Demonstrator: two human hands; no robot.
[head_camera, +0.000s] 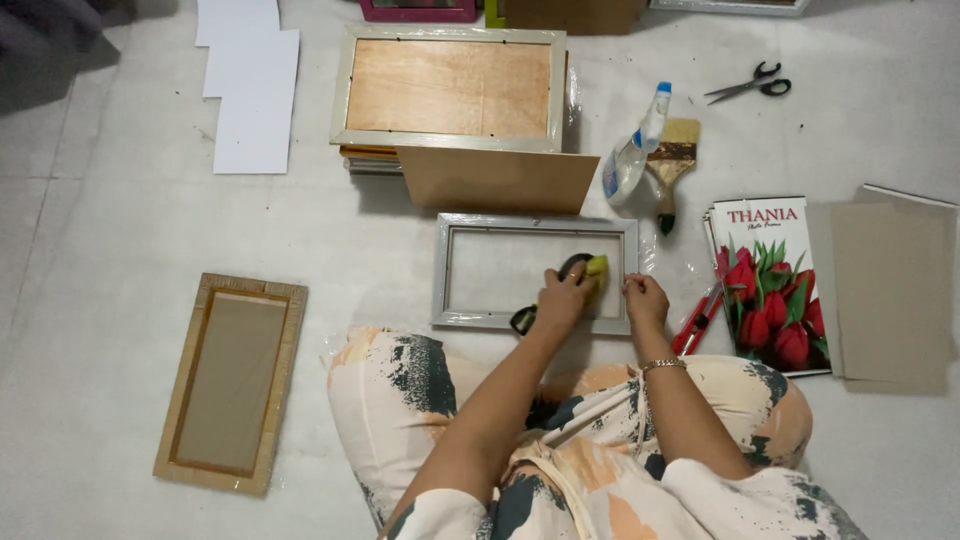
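Hands are meeting at the right end of a grey picture frame (470, 225) that is lying flat on the pale floor (110, 220), just ahead of the seated person's knees. The frame's long axis is running left to right across the view, so most of it is stretching away to the left of both hands. The left hand (563, 297) is reaching in over the frame's inner panel and is clenched around a yellow sponge (597, 266), pressing it down near the right inner edge; a dark looped object is lying under this hand, too hidden to identify. The right hand (645, 297) is resting on the frame's right rail, fingers curled onto the edge as if pinching it, though the view is not showing whether anything is between them. The left hand is the nearer one to the uncovered length of the frame.

The frame is looking slim, silver-grey, rectangular, with a pale panel inside.

Around it, a spray bottle (632, 150) and a paintbrush (670, 165) are lying just beyond the right corner, scissors (750, 84) farther off, a printed tulip sheet (770, 285) to the right, and a brown frame (232, 382) well apart on the left.
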